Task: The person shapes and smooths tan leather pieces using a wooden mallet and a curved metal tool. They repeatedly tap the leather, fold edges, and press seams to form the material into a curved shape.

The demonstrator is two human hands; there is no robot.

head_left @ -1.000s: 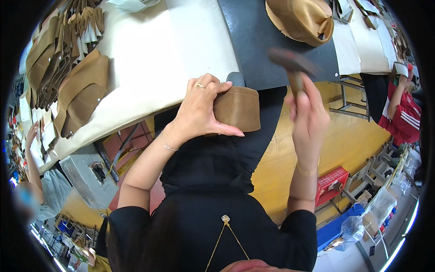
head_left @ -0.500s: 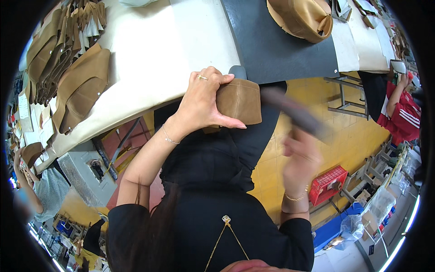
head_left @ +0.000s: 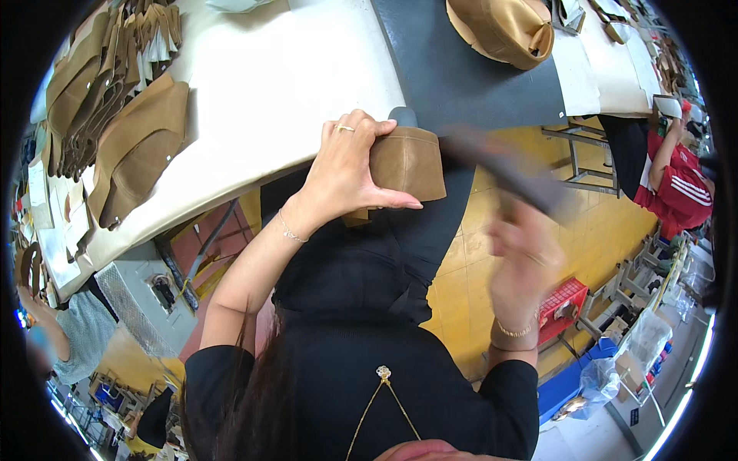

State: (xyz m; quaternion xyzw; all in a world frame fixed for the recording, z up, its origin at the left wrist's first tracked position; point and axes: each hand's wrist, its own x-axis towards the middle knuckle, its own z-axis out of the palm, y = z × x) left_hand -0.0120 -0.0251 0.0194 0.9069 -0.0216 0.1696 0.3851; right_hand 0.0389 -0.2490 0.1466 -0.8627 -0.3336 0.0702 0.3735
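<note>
Brown leather piece [head_left: 407,163], folded, sits at the near edge of the grey mat [head_left: 461,69], pinned under the left hand [head_left: 346,169], whose fingers curl over its top and thumb runs along its lower edge. Beside it, the right hand [head_left: 526,257] is clenched around a dark, motion-blurred tool [head_left: 507,173] raised just right of the piece. Farther off, tan leather cutouts [head_left: 115,131] lie stacked on the white table [head_left: 261,84].

right hand [head_left: 526,257]: smeared with motion, grip unreadable | dark tool [head_left: 507,170]: blurred streak | tan leather piece [head_left: 406,163]: left part behind left hand [head_left: 342,173]
</note>
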